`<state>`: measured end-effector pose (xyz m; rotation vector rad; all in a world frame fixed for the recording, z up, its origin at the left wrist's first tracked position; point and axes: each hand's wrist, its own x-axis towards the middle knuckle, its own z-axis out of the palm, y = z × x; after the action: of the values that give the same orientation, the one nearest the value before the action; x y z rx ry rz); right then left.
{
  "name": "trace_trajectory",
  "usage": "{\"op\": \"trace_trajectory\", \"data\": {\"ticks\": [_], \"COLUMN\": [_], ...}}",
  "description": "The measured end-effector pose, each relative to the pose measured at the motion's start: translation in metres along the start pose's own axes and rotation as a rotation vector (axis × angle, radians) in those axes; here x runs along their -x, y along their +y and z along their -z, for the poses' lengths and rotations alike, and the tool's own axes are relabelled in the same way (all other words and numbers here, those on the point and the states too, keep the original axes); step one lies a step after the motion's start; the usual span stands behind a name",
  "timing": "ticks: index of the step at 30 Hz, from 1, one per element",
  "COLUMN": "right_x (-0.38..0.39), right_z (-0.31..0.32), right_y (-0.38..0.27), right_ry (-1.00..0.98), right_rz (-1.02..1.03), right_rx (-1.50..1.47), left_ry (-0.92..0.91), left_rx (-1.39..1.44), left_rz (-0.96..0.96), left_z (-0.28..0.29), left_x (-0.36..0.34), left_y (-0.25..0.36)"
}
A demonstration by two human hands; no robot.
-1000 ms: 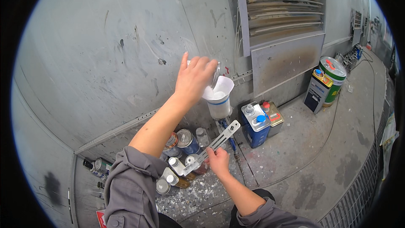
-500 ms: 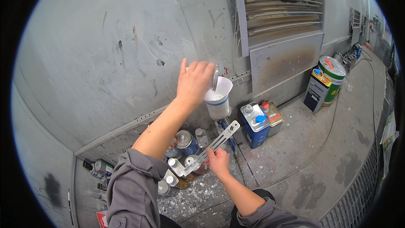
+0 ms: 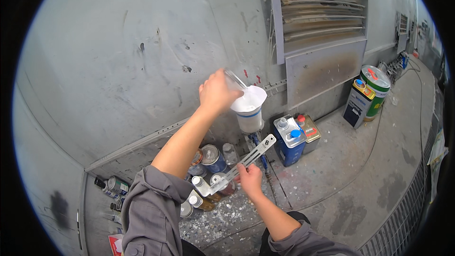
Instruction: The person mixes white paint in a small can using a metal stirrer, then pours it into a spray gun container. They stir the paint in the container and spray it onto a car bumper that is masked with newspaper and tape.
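Observation:
My left hand (image 3: 217, 92) is closed round a clear cup (image 3: 233, 79), tilted with its rim over a white paper paint strainer (image 3: 257, 95). White liquid shows in the strainer, which sits in the top of a translucent paint cup (image 3: 250, 122) with a blue band. Beneath that cup are the blue parts of what looks like a spray gun (image 3: 263, 161), partly hidden. Lower down, my right hand (image 3: 249, 179) grips a slotted, light-coloured stir stick (image 3: 257, 152). The stick's smeared lower end hangs above several bottles and cans.
A blue can (image 3: 289, 147) and a red-capped tin (image 3: 310, 130) stand right of the cup. Paint cans (image 3: 213, 159) and bottles (image 3: 198, 185) crowd the wall's foot. Farther right are a dark can (image 3: 356, 109) and a green drum (image 3: 377, 95). A hose crosses the paint-spotted floor.
My left hand has turned, tipping the clear cup farther over the strainer. My right hand still holds the stir stick in nearly the same place. The whole view has shifted slightly.

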<state>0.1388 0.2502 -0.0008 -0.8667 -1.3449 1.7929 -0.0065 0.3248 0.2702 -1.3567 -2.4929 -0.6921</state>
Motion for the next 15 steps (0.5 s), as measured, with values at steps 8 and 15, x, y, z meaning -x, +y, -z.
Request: {"op": "trace_trajectory", "data": {"ticks": [8, 15], "right_x": [0.004, 0.010], "right_z": [0.010, 0.046], "right_y": [-0.007, -0.053], "right_ry": [0.050, 0.075], "right_rz": [0.043, 0.116], "right_rx": [0.004, -0.152], "left_ry": [0.051, 0.175], "left_rx": [0.547, 1.287], "left_rz": [0.107, 0.103], "left_z": [0.010, 0.039], "left_x": [-0.007, 0.022], "left_y": [-0.012, -0.028]}}
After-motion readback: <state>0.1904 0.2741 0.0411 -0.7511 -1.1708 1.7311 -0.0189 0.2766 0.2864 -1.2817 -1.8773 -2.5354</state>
